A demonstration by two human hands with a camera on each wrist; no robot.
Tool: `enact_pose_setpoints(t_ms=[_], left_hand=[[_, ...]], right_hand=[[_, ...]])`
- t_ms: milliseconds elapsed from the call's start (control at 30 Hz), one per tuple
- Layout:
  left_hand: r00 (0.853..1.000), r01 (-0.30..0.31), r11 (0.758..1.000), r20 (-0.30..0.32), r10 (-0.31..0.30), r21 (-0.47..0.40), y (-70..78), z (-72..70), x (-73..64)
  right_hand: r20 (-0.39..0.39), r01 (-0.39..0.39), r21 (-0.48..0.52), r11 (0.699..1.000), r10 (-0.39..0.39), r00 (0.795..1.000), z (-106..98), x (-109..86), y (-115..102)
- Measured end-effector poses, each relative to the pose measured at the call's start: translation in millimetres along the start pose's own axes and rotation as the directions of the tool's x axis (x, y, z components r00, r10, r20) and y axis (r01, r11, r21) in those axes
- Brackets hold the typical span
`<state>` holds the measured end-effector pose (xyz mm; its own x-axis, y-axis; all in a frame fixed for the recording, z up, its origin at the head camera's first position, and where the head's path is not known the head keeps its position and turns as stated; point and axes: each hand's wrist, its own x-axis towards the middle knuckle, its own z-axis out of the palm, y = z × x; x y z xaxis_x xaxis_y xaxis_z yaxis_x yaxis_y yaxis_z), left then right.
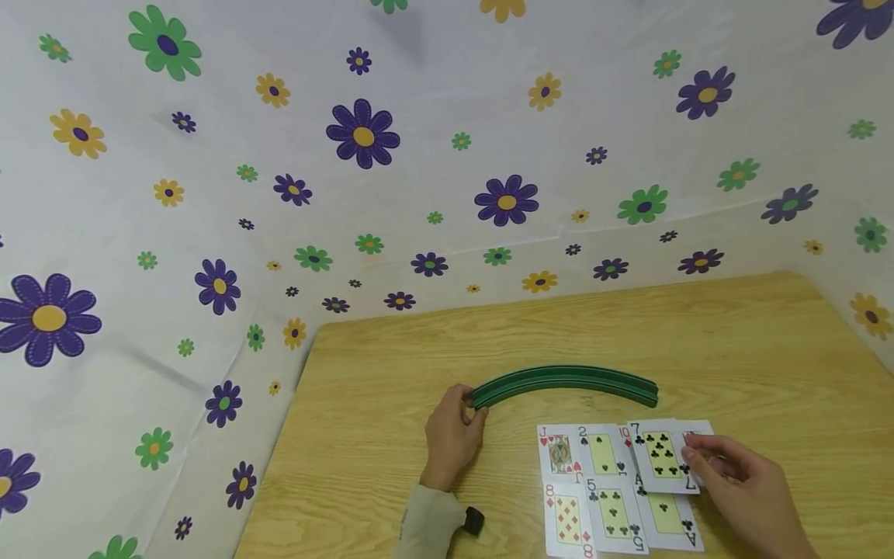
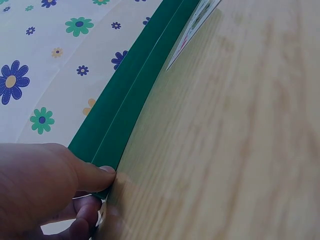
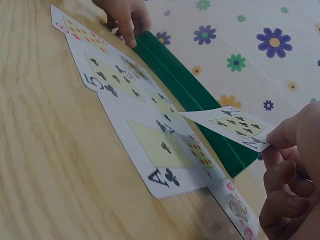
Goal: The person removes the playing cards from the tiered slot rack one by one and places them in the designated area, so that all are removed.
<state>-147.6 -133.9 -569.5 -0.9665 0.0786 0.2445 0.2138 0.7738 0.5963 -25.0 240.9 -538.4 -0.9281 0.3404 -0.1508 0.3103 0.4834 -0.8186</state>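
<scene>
My left hand point(image 1: 450, 436) holds the left end of a curved green playing card holder point(image 1: 566, 378), which stands on the table with its groove bare. In the left wrist view the thumb point(image 2: 95, 175) lies against the end of the holder, with fingers curled below it. A seven of clubs point(image 1: 658, 460) is pinched at its right edge by my right hand point(image 1: 750, 487). The right wrist view shows this card tilted above the others. Under it, the ten of diamonds point(image 3: 200, 152) and a red face card point(image 3: 238, 207) are partly covered in the head view.
Face up in two rows lie the jack of hearts point(image 1: 559, 453), two of spades point(image 1: 602, 450), eight of diamonds point(image 1: 568, 519), five of clubs point(image 1: 615, 512) and ace of clubs point(image 1: 669, 514). Flower-printed sheeting point(image 1: 433, 194) surrounds the wooden table point(image 1: 363, 404).
</scene>
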Motion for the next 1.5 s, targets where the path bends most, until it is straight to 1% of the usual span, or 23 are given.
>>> enact_pose_setpoints(t_ms=[100,200,333,400,567,800,1067,1133,1267,1400,1500], left_hand=[[1.000,0.007,1.000,0.002,-0.007,0.009,0.5,0.0,0.2],[1.000,0.009,1.000,0.004,-0.009,0.013,1.2,-0.1,0.3],[1.000,0.008,1.000,0.001,-0.008,0.008,1.6,-0.8,0.6],[1.000,0.006,1.000,-0.003,-0.006,0.006,1.6,-1.0,0.6],[1.000,0.004,1.000,-0.005,-0.004,0.004,1.8,-1.5,0.4],[1.000,0.008,1.000,0.002,-0.008,-0.004,1.3,-1.4,0.5],[1.000,0.015,1.000,0.003,-0.015,0.005,1.6,-1.7,0.7],[1.000,0.023,1.000,0.011,-0.023,0.006,1.9,-2.4,0.7],[0.999,0.035,0.999,0.026,-0.035,0.001,2.6,-3.5,0.9],[0.999,0.026,1.000,0.025,-0.026,0.003,3.5,-3.8,0.7],[0.999,0.021,1.000,0.025,-0.021,0.008,3.8,-3.5,1.1]], right_hand=[[0.020,-0.069,-0.004,0.998,0.069,0.997,-4.1,-0.3,4.1],[0.026,-0.115,0.000,0.993,0.115,0.993,-8.0,-1.2,8.9],[0.007,-0.137,0.028,0.990,0.137,0.991,-11.1,-4.4,14.9],[-0.003,-0.160,0.048,0.986,0.160,0.987,-12.6,-5.4,16.4],[-0.004,-0.237,0.047,0.970,0.237,0.971,-16.1,-4.8,21.4],[-0.005,-0.239,0.018,0.971,0.239,0.971,-17.2,-6.8,32.9],[-0.010,-0.294,0.006,0.956,0.294,0.956,-20.9,-8.6,42.9],[-0.001,-0.306,-0.020,0.952,0.306,0.952,-21.7,-9.2,46.7],[-0.024,-0.332,-0.060,0.941,0.331,0.943,-20.2,-10.8,52.2],[-0.054,-0.344,-0.089,0.935,0.340,0.939,-19.2,-13.5,51.8],[-0.058,-0.353,-0.103,0.930,0.348,0.936,-20.2,-16.5,48.9]])
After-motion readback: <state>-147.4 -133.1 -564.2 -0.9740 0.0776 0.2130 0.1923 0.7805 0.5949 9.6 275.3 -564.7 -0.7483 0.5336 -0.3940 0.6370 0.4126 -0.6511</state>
